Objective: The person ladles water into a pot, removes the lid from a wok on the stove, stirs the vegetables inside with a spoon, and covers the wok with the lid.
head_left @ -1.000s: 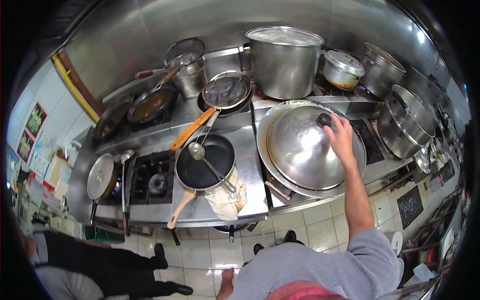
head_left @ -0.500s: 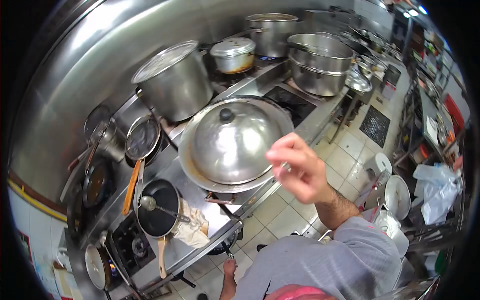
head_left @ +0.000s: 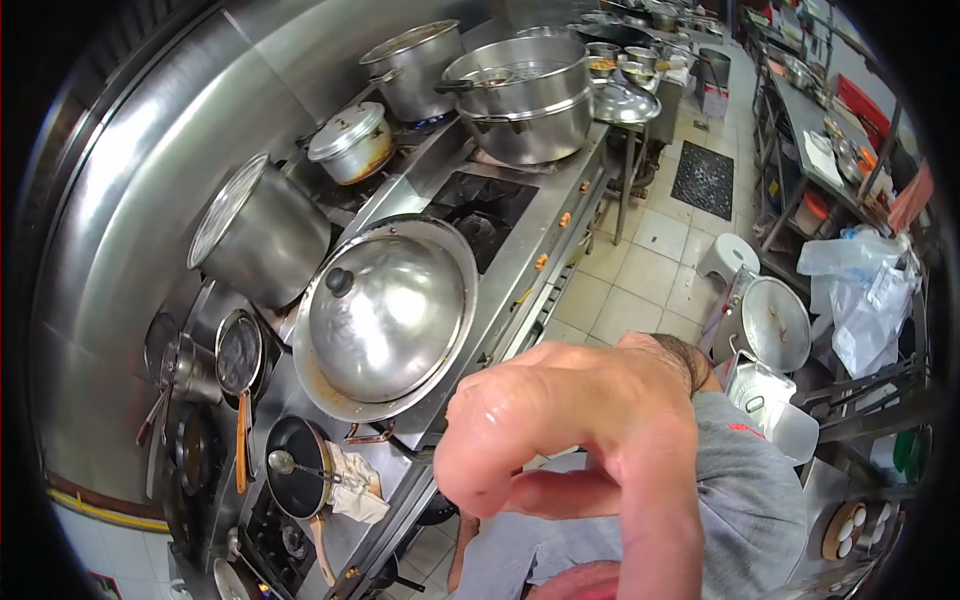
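My right hand [head_left: 600, 410] is raised close to the camera, large in the lower middle of the view. Its fingers are bent, with a gap between them, and nothing shows in the hand. Beyond it, apart from it, a wide metal pan [head_left: 312, 375] sits on the stove under a domed lid [head_left: 385, 310] with a black knob. Only a sliver of my left arm [head_left: 466, 535] shows low beside the grey shirt; I cannot make out that hand's fingers. A black frying pan [head_left: 293, 460] holds a ladle [head_left: 283, 462], with a crumpled cloth [head_left: 357, 485] alongside.
Along the stove stand a tall stockpot [head_left: 265, 230], a lidded pot [head_left: 350, 143] and a stacked steamer pot [head_left: 525, 125]. A strainer [head_left: 240, 355] lies behind the frying pan. On the right are a white stool [head_left: 728, 256], a large lidded pot [head_left: 775, 325] and plastic bags [head_left: 865, 300].
My right hand has come up much closer to the camera. The view has turned, so the stove and pots appear farther left. My left hand has become mostly hidden.
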Action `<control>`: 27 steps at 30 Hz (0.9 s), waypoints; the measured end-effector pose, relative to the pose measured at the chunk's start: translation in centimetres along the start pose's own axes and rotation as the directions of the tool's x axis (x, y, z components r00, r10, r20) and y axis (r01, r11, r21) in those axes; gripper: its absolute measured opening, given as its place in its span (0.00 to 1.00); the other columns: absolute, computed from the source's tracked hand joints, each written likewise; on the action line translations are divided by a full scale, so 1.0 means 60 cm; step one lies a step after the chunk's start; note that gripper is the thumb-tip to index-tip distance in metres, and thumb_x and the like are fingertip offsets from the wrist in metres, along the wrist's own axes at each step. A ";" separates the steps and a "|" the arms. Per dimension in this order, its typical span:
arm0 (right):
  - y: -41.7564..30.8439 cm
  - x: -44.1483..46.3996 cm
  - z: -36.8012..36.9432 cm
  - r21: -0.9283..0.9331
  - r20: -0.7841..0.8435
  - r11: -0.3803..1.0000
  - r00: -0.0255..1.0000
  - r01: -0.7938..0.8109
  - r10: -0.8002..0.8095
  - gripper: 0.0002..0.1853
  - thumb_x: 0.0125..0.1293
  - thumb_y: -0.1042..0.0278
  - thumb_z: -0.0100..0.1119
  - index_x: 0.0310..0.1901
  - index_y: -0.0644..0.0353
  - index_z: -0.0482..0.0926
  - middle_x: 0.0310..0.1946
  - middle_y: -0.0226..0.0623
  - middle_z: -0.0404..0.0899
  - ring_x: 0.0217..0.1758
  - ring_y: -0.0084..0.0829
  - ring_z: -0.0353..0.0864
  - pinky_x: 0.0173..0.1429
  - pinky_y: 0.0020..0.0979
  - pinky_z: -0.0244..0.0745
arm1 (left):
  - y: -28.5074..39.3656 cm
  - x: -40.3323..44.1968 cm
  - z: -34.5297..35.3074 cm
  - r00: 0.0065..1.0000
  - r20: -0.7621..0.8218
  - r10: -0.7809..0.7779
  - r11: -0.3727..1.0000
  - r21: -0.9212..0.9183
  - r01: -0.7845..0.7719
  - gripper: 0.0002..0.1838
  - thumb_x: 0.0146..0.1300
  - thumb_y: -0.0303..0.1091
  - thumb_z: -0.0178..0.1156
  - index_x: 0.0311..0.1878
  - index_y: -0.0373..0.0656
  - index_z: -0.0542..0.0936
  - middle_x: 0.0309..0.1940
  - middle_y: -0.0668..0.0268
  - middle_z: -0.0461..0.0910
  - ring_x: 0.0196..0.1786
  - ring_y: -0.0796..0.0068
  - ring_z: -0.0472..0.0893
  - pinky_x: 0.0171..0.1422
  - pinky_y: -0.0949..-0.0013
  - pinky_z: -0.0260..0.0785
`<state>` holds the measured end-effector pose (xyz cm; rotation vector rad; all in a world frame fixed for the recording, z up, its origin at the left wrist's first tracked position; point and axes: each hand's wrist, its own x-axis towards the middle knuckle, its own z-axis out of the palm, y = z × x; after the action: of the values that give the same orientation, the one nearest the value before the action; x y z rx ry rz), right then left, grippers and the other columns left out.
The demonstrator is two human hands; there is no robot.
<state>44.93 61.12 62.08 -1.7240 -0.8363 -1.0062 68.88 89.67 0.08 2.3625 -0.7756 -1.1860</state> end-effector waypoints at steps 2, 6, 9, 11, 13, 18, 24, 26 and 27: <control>-0.016 -0.015 -0.016 0.016 -0.039 1.000 0.999 -0.005 0.006 0.16 0.47 0.81 0.58 0.40 0.64 0.71 0.27 0.37 0.70 0.21 0.28 0.68 0.24 0.24 0.62 | 0.014 -0.008 0.002 1.000 0.018 0.000 1.000 0.017 -0.001 0.17 0.57 0.43 0.51 0.37 0.36 0.75 0.26 0.62 0.76 0.27 0.69 0.74 0.31 0.68 0.66; -0.044 -0.038 -0.034 0.078 -0.188 0.996 0.981 -0.041 0.056 0.14 0.46 0.78 0.60 0.37 0.69 0.71 0.24 0.37 0.73 0.19 0.30 0.69 0.23 0.25 0.61 | 0.061 -0.025 -0.011 1.000 0.012 -0.004 0.998 -0.069 0.005 0.15 0.57 0.41 0.52 0.37 0.36 0.74 0.26 0.63 0.75 0.26 0.71 0.74 0.29 0.69 0.65; -0.073 -0.046 -0.032 0.109 -0.299 0.986 0.942 -0.123 0.151 0.18 0.46 0.62 0.65 0.33 0.67 0.73 0.23 0.36 0.73 0.19 0.27 0.68 0.22 0.23 0.60 | 0.109 -0.039 -0.032 1.000 -0.008 -0.013 0.987 -0.158 0.011 0.14 0.57 0.39 0.52 0.37 0.36 0.74 0.26 0.64 0.75 0.25 0.73 0.73 0.28 0.70 0.65; -0.088 -0.054 -0.028 0.067 -0.458 0.992 0.879 -0.110 0.129 0.21 0.45 0.55 0.67 0.31 0.66 0.74 0.23 0.35 0.74 0.19 0.25 0.67 0.22 0.22 0.59 | 0.163 -0.060 -0.048 1.000 -0.017 -0.018 0.981 -0.193 0.014 0.13 0.57 0.37 0.53 0.37 0.36 0.74 0.25 0.64 0.75 0.24 0.74 0.73 0.27 0.71 0.65; -0.113 -0.061 -0.035 0.109 -0.484 0.946 0.816 -0.304 0.318 0.14 0.45 0.64 0.66 0.28 0.65 0.74 0.22 0.34 0.73 0.19 0.25 0.68 0.23 0.23 0.61 | 0.216 -0.073 -0.060 1.000 -0.013 -0.021 0.977 -0.210 0.018 0.12 0.57 0.36 0.53 0.37 0.36 0.74 0.25 0.65 0.74 0.23 0.75 0.73 0.26 0.72 0.65; -0.055 -0.107 -0.079 -0.317 -0.603 0.890 0.794 -0.328 0.078 0.13 0.50 0.89 0.51 0.37 0.65 0.73 0.28 0.33 0.71 0.29 0.24 0.70 0.33 0.25 0.67 | 0.261 -0.067 -0.053 0.999 0.012 -0.044 0.980 -0.192 0.045 0.09 0.57 0.33 0.54 0.36 0.37 0.74 0.25 0.67 0.74 0.22 0.77 0.72 0.23 0.73 0.65; 0.119 -0.256 -0.186 -0.279 -0.497 0.699 0.721 -0.659 0.482 0.32 0.56 0.80 0.47 0.64 0.48 0.60 0.32 0.32 0.61 0.32 0.25 0.64 0.39 0.25 0.64 | 0.257 0.038 -0.033 0.990 0.083 0.115 0.987 -0.127 -0.104 0.14 0.57 0.38 0.57 0.37 0.34 0.76 0.27 0.66 0.76 0.26 0.77 0.74 0.28 0.73 0.67; 0.173 -0.323 -0.207 -0.337 -0.500 0.490 0.594 -0.804 0.630 0.29 0.57 0.78 0.48 0.62 0.51 0.61 0.33 0.37 0.63 0.35 0.33 0.68 0.42 0.31 0.66 | 0.245 0.092 -0.018 0.987 0.102 0.124 0.990 -0.081 -0.116 0.16 0.57 0.39 0.57 0.38 0.33 0.76 0.28 0.65 0.77 0.28 0.77 0.75 0.30 0.72 0.68; 0.197 -0.362 -0.219 -0.377 -0.493 0.387 0.536 -0.842 0.686 0.28 0.57 0.77 0.49 0.61 0.51 0.62 0.34 0.39 0.64 0.37 0.36 0.69 0.44 0.34 0.67 | 0.218 0.159 0.004 0.976 0.136 0.170 0.983 -0.099 -0.158 0.18 0.57 0.41 0.57 0.39 0.32 0.76 0.29 0.64 0.78 0.30 0.77 0.76 0.34 0.72 0.68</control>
<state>42.44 42.86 41.00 -2.0806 0.5808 -0.7904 69.41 73.56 1.45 2.1156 -0.9273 -1.3019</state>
